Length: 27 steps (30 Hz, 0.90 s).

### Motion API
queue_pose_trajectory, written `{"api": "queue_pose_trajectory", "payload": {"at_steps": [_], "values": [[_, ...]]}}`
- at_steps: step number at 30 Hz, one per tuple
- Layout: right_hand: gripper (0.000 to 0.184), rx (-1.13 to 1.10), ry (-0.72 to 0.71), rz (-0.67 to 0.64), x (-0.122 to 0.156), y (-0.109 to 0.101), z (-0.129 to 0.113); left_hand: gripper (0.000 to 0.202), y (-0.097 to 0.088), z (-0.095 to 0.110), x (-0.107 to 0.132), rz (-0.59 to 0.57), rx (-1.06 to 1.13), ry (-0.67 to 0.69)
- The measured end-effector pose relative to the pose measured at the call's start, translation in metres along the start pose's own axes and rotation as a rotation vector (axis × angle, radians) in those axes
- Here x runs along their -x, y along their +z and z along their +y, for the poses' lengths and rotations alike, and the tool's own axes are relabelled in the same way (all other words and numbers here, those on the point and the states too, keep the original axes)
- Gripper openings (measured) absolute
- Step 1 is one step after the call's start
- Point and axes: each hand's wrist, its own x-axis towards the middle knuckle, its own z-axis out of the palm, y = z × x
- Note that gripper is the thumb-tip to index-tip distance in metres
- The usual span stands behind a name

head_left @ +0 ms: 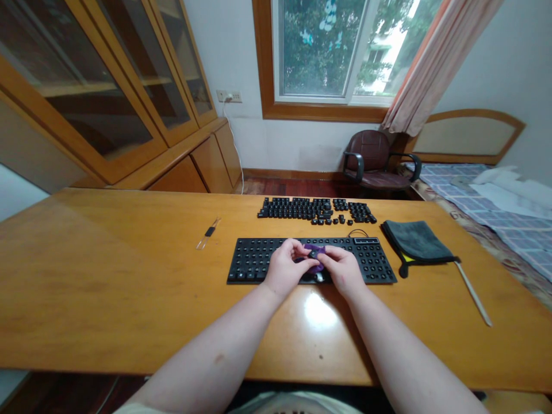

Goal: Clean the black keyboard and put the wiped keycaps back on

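Holding a small black keycap and a purple cloth pinched between left fingers and right fingers, just above the mostly bare keyboard. Seemingly wiping, so best to steady with the left fingers, rub with the right, and turn to reach every side. Press lightly to avoid a drop below the fingers. Avoid brushing the loose keycaps on the surface beyond the fingers.
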Motion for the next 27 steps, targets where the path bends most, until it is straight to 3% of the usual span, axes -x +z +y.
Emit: {"api": "queue_pose_trajectory", "payload": {"at_steps": [7,11,13,19,27], "values": [[0.01,0.098,-0.172,-0.029,-0.0011,-0.0041,-0.0016,0.04,-0.0037,-0.0019,0.0008,-0.051,-0.072,-0.007],[0.01,0.171,-0.228,0.085,-0.0003,-0.0054,-0.0025,0.038,-0.002,-0.0028,0.0021,-0.039,-0.124,0.017],[0.011,0.179,-0.215,0.113,0.0001,-0.0044,-0.0033,0.038,-0.0011,-0.0029,0.002,-0.023,-0.121,0.022],[0.011,0.138,-0.162,-0.01,0.0002,-0.001,-0.0035,0.029,-0.0028,-0.0023,0.0013,-0.045,-0.12,0.042],[0.015,0.141,-0.117,0.148,0.0008,0.0016,-0.0008,0.031,0.0008,-0.008,0.0009,0.022,-0.103,0.067]]}}
